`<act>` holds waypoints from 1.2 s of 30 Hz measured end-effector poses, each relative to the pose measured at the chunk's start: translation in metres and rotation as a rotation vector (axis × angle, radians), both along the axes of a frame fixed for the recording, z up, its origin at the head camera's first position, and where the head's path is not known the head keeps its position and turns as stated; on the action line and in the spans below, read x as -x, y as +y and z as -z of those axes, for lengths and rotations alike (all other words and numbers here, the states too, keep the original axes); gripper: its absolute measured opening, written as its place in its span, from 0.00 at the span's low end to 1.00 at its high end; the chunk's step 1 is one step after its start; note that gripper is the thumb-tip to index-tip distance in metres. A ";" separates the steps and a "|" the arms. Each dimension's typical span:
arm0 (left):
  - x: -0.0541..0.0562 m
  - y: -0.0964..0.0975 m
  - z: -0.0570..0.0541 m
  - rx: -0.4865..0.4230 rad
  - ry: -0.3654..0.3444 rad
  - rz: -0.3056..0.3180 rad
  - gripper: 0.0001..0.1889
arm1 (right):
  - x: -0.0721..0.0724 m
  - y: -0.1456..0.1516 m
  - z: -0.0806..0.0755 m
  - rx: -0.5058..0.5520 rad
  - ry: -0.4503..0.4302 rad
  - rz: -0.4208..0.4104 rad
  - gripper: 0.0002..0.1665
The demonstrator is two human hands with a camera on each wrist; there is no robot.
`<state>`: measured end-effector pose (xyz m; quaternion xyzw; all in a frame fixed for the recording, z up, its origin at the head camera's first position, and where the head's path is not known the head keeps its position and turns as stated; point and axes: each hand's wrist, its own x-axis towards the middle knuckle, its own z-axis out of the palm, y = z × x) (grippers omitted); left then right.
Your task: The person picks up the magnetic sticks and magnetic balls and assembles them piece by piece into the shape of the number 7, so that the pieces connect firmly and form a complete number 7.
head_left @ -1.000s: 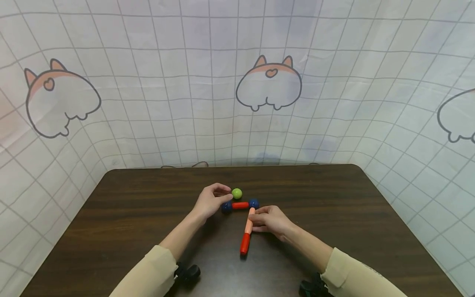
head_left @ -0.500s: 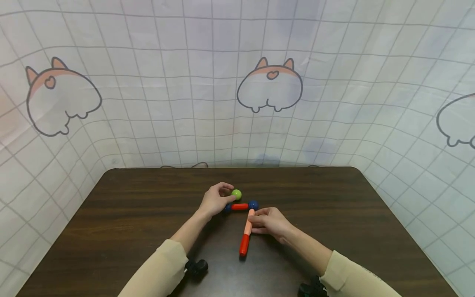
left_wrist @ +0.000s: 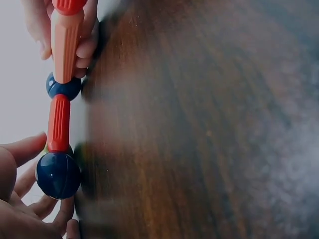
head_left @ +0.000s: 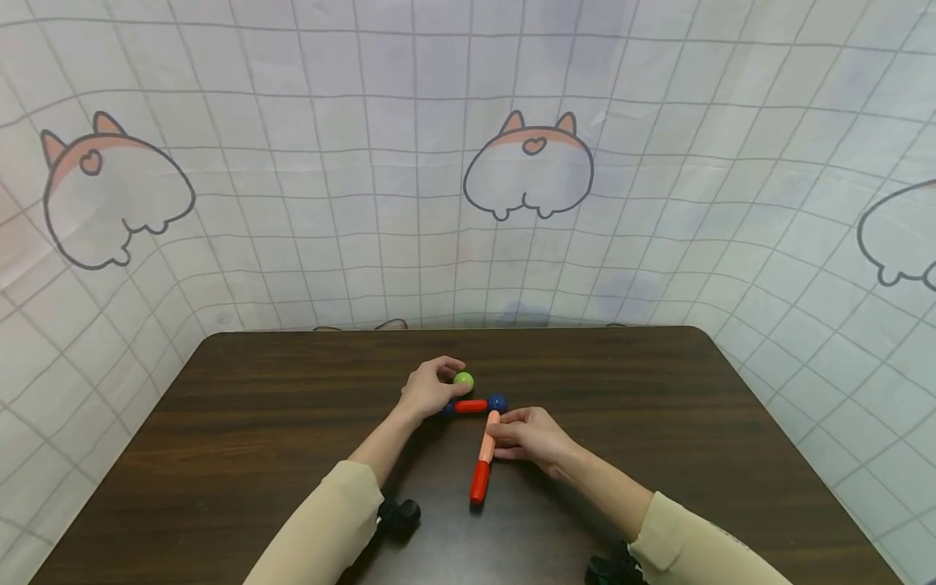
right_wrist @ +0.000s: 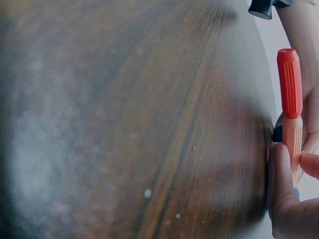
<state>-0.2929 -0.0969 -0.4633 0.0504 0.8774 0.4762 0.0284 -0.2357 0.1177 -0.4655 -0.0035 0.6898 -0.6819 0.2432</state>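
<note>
With thumb and fingertips, my left hand (head_left: pixel 426 393) pinches a small green ball (head_left: pixel 464 379) near the middle of the table. Just in front lies a short red rod (head_left: pixel 471 406) with a blue ball (head_left: pixel 498 403) at its right end. Another blue ball (left_wrist: pixel 58 175), at the rod's other end, is mostly hidden by the left hand in the head view. My right hand (head_left: pixel 536 439) grips a pink rod (right_wrist: pixel 292 137) between thumb and fingers. Its far tip meets the right blue ball; a second red rod (right_wrist: pixel 289 82) continues from its near end towards me.
The dark wooden table (head_left: pixel 241 455) has rounded far corners. A white grid-patterned cloth (head_left: pixel 351 203) with cartoon animals hangs behind it and along both sides. Black wrist devices, such as the left one (head_left: pixel 399 515), sit below the sleeves.
My left hand has moved slightly right and closed its fingers around the green ball, covering more of the left blue ball. The right hand keeps its grip on the pink rod, nearly still.
</note>
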 end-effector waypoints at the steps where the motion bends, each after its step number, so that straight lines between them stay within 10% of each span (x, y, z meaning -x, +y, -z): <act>1: 0.000 0.000 0.000 0.012 0.005 0.002 0.18 | 0.000 0.000 0.000 0.002 -0.003 0.000 0.26; 14: 0.004 0.002 0.004 0.061 0.046 -0.013 0.14 | 0.000 0.001 -0.001 0.009 -0.008 -0.009 0.24; 36: -0.007 -0.017 -0.005 -0.116 0.085 -0.044 0.16 | -0.001 0.001 0.000 0.014 -0.002 -0.005 0.25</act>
